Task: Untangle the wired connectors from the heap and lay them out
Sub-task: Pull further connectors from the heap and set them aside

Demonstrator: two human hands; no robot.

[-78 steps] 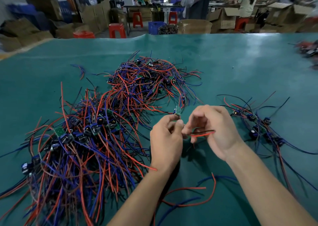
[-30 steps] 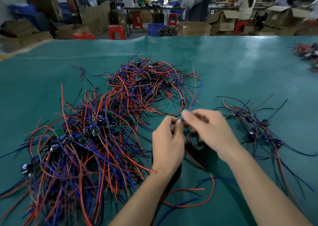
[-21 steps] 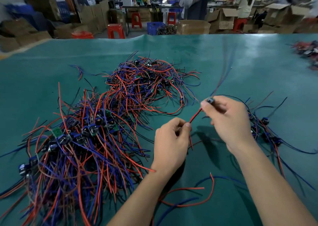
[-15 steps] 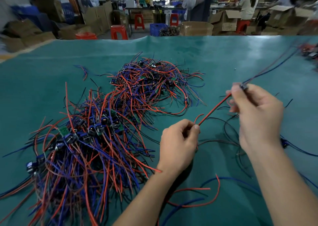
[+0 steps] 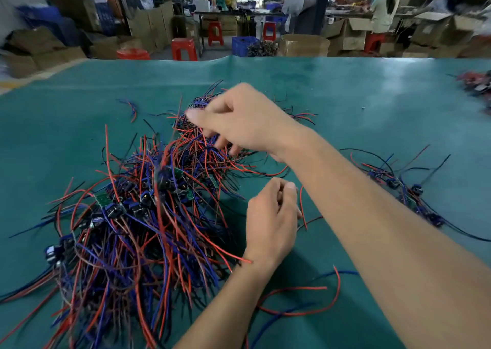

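Covering most of the view, green table mat (image 5: pixel 345 96). On it, left and centre: heap of red, blue and black wired connectors (image 5: pixel 138 215), still large. Right: laid-out row of connectors (image 5: pixel 398 186), well apart from the heap. Right hand (image 5: pixel 239 125), half a second ago pulling one connector rightward, now reaches over the far part of the heap, fingers loosely spread and curved downward; blur hides whether they grip anything. That piece is judged delivered, the next pick beginning. Left hand (image 5: pixel 271 215), near centre, fingers curled, a short red wire (image 5: pixel 301 205) beside them; pinch uncertain.
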